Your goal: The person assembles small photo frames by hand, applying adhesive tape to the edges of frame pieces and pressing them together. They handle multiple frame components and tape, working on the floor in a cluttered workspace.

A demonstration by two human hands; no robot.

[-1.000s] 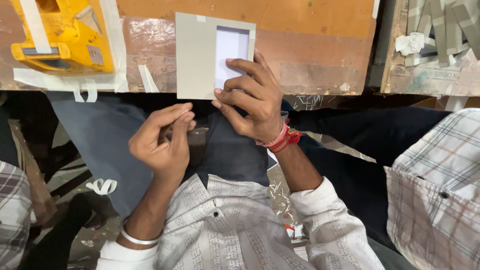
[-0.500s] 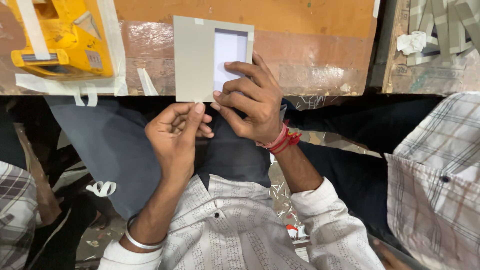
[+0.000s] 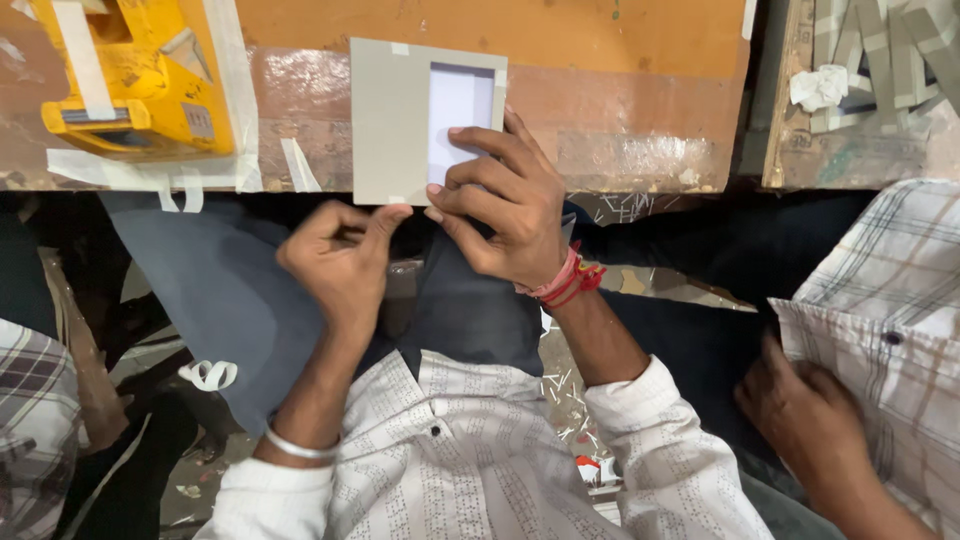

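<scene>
Grey card (image 3: 390, 120) with a white window lies on the wooden bench's (image 3: 620, 60) near edge. Right hand (image 3: 500, 205) spreads 4 fingers flat on it, seemingly pinning it down, while left hand (image 3: 340, 255) pinches its near corner between thumb and forefinger.

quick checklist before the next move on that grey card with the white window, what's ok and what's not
1. Grey card lies flat on the wooden bench: ok.
2. Right hand has its fingertips pressed on the card's white window panel: ok.
3. Left hand touches the card's near edge at its lower corner: ok.
4. Left hand holds something between its fingers: cannot tell.
5. Yellow tape dispenser sits apart from the card, taped down: ok.
6. Card's near edge overhangs the bench: cannot tell.
</scene>
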